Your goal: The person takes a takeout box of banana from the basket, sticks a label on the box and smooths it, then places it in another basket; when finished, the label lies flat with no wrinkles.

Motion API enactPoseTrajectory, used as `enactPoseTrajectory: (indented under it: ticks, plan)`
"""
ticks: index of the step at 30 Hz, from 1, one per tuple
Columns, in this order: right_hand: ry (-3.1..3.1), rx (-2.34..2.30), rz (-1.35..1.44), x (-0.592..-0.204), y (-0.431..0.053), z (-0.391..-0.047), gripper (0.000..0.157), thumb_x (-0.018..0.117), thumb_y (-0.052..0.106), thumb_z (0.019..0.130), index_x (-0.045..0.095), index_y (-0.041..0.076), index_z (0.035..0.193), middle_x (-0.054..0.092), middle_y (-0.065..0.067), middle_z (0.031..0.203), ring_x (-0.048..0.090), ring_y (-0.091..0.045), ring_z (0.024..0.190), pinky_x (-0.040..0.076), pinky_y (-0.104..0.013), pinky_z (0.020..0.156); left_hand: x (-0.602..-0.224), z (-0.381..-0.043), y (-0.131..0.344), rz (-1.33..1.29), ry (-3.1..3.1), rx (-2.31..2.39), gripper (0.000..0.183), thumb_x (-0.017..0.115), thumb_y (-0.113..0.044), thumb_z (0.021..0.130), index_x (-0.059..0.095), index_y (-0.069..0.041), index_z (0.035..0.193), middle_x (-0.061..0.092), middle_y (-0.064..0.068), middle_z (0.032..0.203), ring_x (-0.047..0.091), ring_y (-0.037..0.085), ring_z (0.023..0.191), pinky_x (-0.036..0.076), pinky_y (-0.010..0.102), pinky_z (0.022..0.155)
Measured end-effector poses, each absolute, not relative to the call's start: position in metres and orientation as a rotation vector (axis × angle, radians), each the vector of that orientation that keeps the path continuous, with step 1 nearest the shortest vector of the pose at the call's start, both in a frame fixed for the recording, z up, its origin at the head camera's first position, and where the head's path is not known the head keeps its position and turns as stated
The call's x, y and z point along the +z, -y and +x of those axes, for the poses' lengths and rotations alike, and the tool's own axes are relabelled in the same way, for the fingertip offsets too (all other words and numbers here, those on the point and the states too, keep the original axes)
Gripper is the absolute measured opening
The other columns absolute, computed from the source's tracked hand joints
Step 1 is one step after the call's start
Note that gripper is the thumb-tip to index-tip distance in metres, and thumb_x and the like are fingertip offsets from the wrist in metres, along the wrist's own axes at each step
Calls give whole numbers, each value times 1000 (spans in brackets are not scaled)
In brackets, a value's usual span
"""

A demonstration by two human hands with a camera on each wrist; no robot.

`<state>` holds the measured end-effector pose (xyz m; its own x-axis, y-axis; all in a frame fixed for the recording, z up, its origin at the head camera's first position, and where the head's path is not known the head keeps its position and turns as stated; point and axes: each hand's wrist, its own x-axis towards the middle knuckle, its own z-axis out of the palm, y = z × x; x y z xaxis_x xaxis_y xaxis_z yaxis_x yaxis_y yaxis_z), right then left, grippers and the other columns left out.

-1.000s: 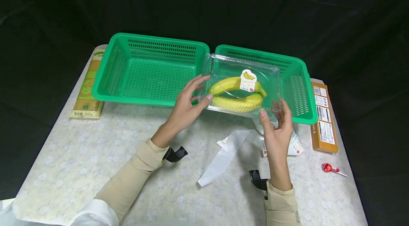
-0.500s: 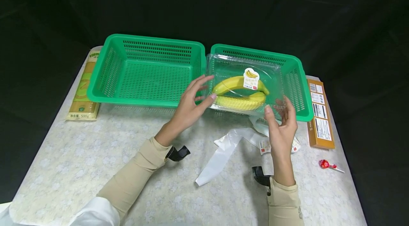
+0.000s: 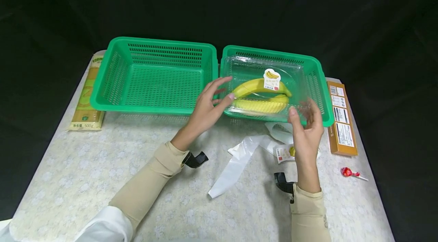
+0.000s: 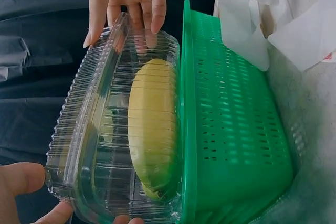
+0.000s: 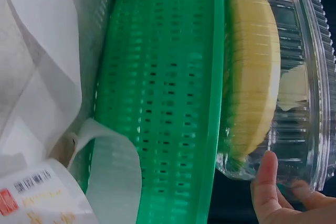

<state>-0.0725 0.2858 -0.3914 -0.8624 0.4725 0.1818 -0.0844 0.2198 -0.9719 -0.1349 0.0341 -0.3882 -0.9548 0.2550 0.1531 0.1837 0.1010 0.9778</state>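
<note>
A clear plastic clamshell box [image 3: 249,72] with yellow bananas [image 3: 263,105] inside is held by both hands over the right green basket [image 3: 270,51]. A white label [image 3: 272,79] with a banana picture is on its lid. My left hand [image 3: 209,105] holds the box's left end, thumb at the near corner. At the opposite end my right hand [image 3: 308,129] grips the near right corner, thumb in front and fingers partly seen through the plastic. In both wrist views, the box's underside is close to the basket's front rim [image 4: 189,114].
Left of the right basket stands another green basket [image 3: 150,110]. A noodle pack [image 3: 87,93] lies at the far left. To the right are an orange-brown box [image 3: 342,120] and a red lollipop [image 3: 346,172]. A white label strip [image 3: 234,173] curls across the table's middle.
Both hands have carried the clamshell box rightward and slightly away, so it sits more fully over the right basket. The camera view has shifted a little too. The grip stays the same.
</note>
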Motion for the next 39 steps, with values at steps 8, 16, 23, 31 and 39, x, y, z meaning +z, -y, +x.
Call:
enactPoseTrajectory:
  ticks: [8,16,23,31,39]
  plan:
    - [2010,1755,-419,-391,-298,-79,56,72,20,93,51,10,144,58,-7,132,55,-15,121,56,-18,74,-389,-141,-44,457,-2279,2021,50,61,-26,99,50,-21,147,45,8,152,57,29,130,52,45,102]
    - [2019,1749,-450,-393,-300,-81,54,71,25,94,51,13,143,58,-3,132,53,-16,125,53,-21,80,-388,-143,-48,461,-2297,2037,47,60,-22,100,51,-17,146,45,10,151,57,32,128,53,46,101]
    - [2000,1698,-542,-395,-306,-95,46,66,34,97,56,14,136,58,-4,137,50,-18,134,46,-29,100,-391,-149,-56,427,-2379,1990,43,60,-26,100,55,-17,142,50,9,149,58,29,128,49,49,105]
    - [1988,1677,-576,-410,-311,-109,34,65,33,98,59,13,124,60,6,110,58,-10,104,45,-28,88,-403,-152,-64,408,-2572,1747,45,62,-26,97,56,-18,141,41,14,159,41,31,146,33,61,117]
    - [2117,1582,-594,-405,-311,-105,32,63,33,99,60,12,123,61,8,106,59,-6,98,46,-25,85,-407,-153,-66,395,-2591,1701,44,61,-24,97,57,-16,139,42,16,158,32,31,152,16,63,124]
